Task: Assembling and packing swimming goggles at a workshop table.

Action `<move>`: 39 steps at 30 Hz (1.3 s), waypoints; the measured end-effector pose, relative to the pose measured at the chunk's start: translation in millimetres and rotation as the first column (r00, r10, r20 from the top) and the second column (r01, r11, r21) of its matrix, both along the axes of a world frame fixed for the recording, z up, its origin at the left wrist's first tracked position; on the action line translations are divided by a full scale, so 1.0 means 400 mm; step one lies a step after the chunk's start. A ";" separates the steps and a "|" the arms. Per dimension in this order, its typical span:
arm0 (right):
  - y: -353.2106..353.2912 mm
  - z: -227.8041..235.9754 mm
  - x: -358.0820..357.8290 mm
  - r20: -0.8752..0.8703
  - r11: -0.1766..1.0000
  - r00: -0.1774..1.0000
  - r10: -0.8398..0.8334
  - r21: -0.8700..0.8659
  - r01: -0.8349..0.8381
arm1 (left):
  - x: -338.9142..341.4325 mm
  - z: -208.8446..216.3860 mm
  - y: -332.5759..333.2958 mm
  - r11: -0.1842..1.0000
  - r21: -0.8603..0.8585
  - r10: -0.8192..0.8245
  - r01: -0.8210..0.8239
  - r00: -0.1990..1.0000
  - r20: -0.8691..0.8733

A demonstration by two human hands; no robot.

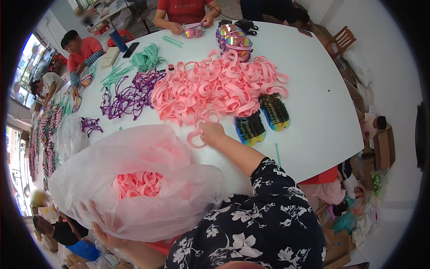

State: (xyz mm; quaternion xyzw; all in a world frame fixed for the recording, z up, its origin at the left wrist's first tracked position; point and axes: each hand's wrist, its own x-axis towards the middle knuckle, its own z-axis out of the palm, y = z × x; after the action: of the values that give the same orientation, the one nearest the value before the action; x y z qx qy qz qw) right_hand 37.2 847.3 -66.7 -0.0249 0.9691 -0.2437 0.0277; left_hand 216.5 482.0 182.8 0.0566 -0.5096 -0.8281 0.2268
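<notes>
My right hand (211, 133) reaches to the near edge of a large heap of pink bands (215, 85) on the table. Its fingers are closed on a pink band (193, 138), which hangs in a loop at the left of the hand. In front of me, at the table's near edge, is a big translucent plastic bag (103, 161). Its mouth gapes and more pink bands (139, 184) lie inside. Low on the bag's near left side, my left hand (105, 236) grips the film, with some fingers partly hidden by it.
Two stacks of dark, shiny lenses (250, 128) stand right of my right hand. Purple cords (130, 96) and mint-green strips (145, 58) lie left of the heap. Stacked goggles (235, 40) stand at the far side. Across the table, a person in red handles goggles (193, 31); others work at left.
</notes>
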 end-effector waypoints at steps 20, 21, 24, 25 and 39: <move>0.377 0.083 -0.306 -0.032 0.910 0.980 -0.195 0.367 0.193 | -0.028 -0.122 -0.019 0.959 -0.021 -0.284 0.284 0.959 0.006; 0.384 0.061 -0.322 -0.065 0.923 0.982 -0.175 0.337 0.187 | -0.032 -0.112 -0.010 0.950 0.003 -0.313 0.313 0.950 0.015; 0.408 0.019 -0.349 -0.129 0.958 0.983 -0.132 0.237 0.160 | -0.023 -0.085 0.013 0.948 0.034 -0.318 0.317 0.947 0.050; 0.413 0.033 -0.350 -0.119 0.966 0.983 -0.139 0.202 0.161 | -0.015 -0.086 0.008 0.960 0.021 -0.279 0.278 0.958 0.071; 0.405 0.451 -0.346 -0.643 0.993 0.757 -0.114 -0.086 0.076 | -0.144 0.070 0.026 0.956 -0.280 -0.074 0.090 0.995 0.068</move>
State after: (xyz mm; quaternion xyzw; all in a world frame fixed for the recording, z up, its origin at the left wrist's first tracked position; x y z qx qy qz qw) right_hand -101.3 1009.3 113.9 -0.0591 0.9122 -0.2476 -0.3210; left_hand 159.0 492.4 210.7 0.0259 -0.6306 -0.7536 0.1835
